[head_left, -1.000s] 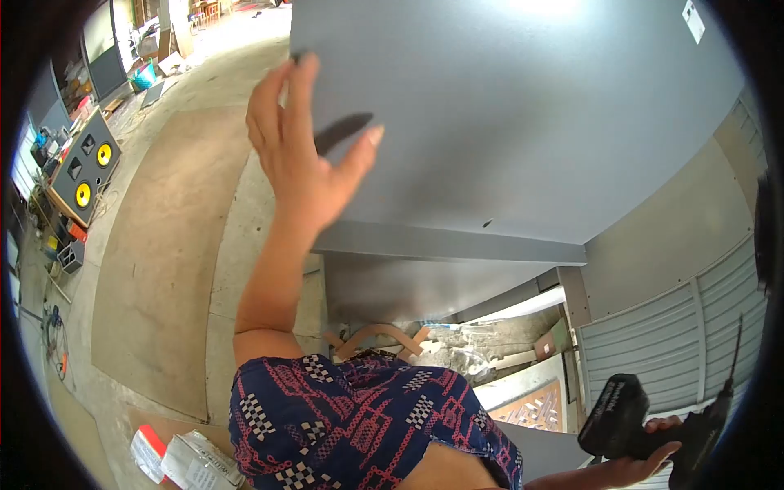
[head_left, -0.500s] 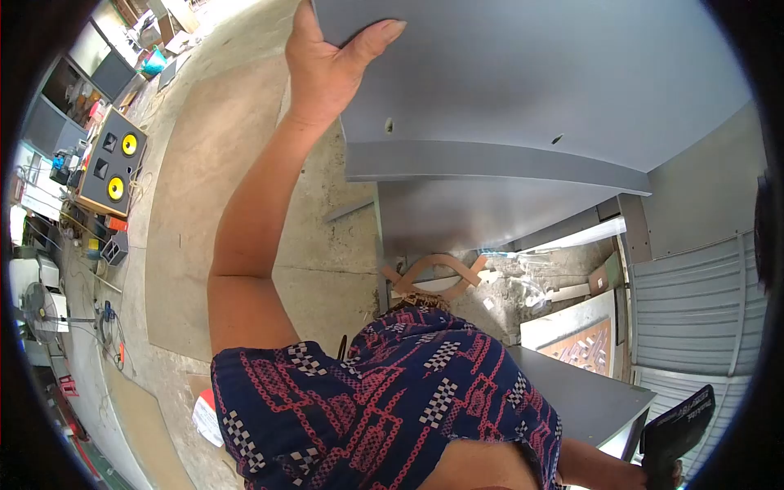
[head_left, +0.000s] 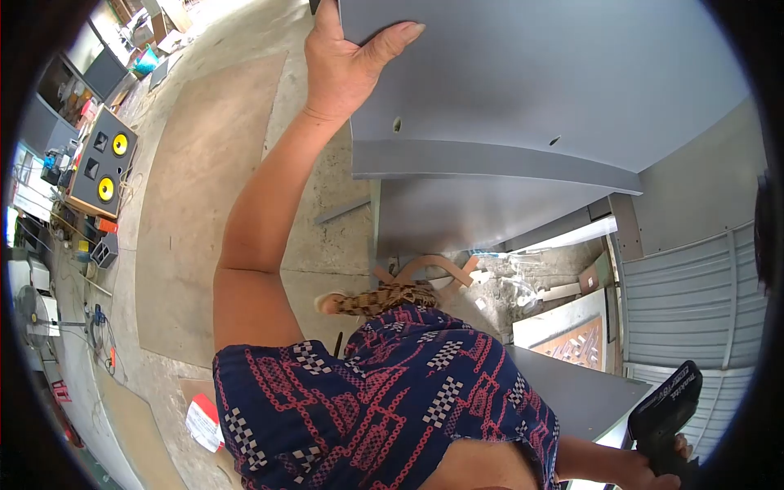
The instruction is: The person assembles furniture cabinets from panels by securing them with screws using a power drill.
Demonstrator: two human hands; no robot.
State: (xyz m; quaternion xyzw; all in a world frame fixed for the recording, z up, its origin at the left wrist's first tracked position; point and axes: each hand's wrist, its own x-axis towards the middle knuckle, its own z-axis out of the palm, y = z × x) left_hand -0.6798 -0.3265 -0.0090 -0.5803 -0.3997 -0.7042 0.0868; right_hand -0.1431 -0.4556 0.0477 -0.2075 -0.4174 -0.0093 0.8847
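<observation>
My left hand (head_left: 347,69) grips the left edge of a large grey panel (head_left: 555,73), the thumb on its face and the fingers hidden behind the edge. Two small holes show in the panel, above a grey ledge (head_left: 490,158). Low on the right, my right hand (head_left: 663,480) is closed round the handle of a black cordless drill (head_left: 668,407). Its battery end points up; the front of the tool is out of sight. Beside that arm is a lower grey board (head_left: 580,392).
A brown curved-back chair (head_left: 429,265) stands below the panel. Corrugated metal sheeting (head_left: 682,302) forms the right side. At far left are a speaker cabinet (head_left: 104,163) with yellow cones, a fan (head_left: 33,309) and cables. A brown sheet (head_left: 208,204) lies on the concrete floor.
The view has shifted slightly. My foot and patterned trouser leg now show below the panel. The drill has tilted and sits a little lower-left, while my left hand keeps its hold.
</observation>
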